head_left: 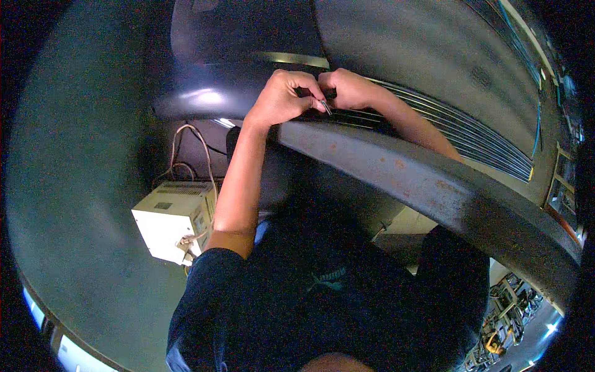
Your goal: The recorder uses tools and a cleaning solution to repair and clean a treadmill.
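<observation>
My left hand (286, 98) pinches a small, thin, shiny metal piece (326, 108) between thumb and fingertips. Close beside it, my right hand (351, 90) is closed, its fingers curled inward; whatever it may grip is hidden. Both hands are over the left end of a row of long, thin metal rods (458, 126), which run off to the right side by side. A grey, rust-spotted beam (384, 158) passes between my body and the rods.
A dark, rounded machine housing (248, 37) rises behind my hands. Below and left, a white box-shaped unit (164, 232) has a pale cable (206, 152) looping from it. At the far lower right, several cluttered racks (511, 304) and a person (494, 343) show small.
</observation>
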Action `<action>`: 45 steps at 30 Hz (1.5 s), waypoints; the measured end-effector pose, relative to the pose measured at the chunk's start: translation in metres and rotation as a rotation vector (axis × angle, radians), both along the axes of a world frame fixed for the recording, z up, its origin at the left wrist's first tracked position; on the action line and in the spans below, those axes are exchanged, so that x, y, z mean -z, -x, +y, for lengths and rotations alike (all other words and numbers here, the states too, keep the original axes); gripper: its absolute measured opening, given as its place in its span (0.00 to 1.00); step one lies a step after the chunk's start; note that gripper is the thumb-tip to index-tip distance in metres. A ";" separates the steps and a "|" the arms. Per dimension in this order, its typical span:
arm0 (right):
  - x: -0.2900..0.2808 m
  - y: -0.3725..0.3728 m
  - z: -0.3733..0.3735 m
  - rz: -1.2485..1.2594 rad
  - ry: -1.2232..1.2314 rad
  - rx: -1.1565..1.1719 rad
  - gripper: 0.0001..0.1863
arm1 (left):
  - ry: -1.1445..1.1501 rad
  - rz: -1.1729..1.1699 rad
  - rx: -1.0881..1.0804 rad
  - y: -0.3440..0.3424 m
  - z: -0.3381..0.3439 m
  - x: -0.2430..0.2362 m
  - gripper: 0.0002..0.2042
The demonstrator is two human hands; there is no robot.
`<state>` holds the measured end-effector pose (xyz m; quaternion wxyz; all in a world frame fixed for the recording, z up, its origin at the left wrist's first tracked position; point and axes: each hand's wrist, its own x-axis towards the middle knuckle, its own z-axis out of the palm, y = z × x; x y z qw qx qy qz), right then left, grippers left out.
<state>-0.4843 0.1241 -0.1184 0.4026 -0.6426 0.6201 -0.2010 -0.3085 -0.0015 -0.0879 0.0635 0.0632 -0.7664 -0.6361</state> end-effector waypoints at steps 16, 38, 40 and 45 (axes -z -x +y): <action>0.016 0.003 0.000 -0.071 0.152 -0.039 0.15 | -0.076 0.016 0.057 -0.001 0.000 0.011 0.05; 0.006 -0.003 0.000 0.020 0.057 0.061 0.13 | 0.118 -0.116 -0.134 -0.014 0.007 -0.050 0.07; 0.004 -0.003 0.003 0.034 0.108 0.057 0.14 | 0.301 -0.256 -0.135 -0.015 0.012 -0.066 0.11; 0.000 0.002 -0.003 -0.091 0.128 -0.035 0.14 | 0.613 -0.530 -0.094 0.000 0.031 -0.086 0.22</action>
